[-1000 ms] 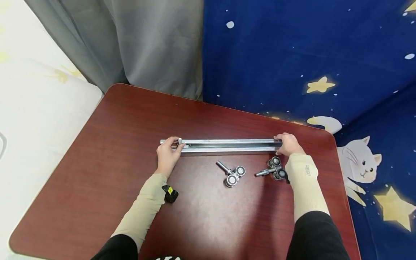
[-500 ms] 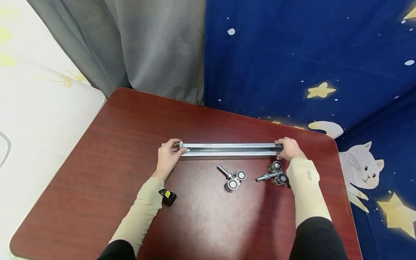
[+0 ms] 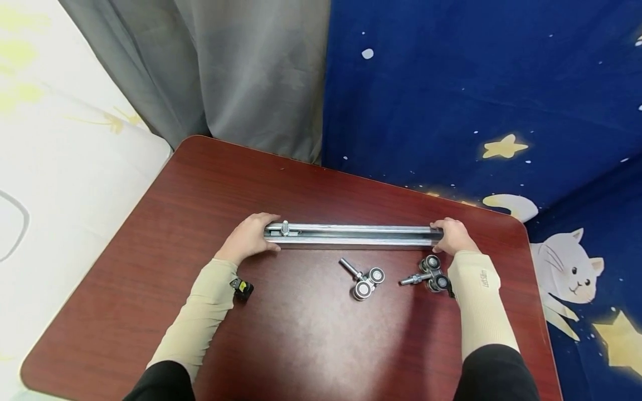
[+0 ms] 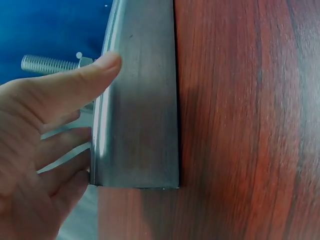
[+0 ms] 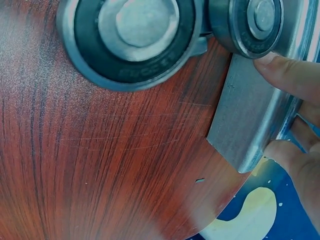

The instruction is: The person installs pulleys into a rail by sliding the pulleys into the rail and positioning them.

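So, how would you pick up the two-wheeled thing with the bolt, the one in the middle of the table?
Probably by its bolt, pinching both sides from above. The bolt is slim and straight, sticks out from the wheels toward the metal rail, and has nothing lying over it. The wheels are round and might turn, so they seem a worse spot.

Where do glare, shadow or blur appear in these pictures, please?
Head view: pale glare on the table, dark shadow near the right beige sleeve; left wrist view: soft image, bright streak along the rail; right wrist view: lettering on the nearest wheel too blurred to read.
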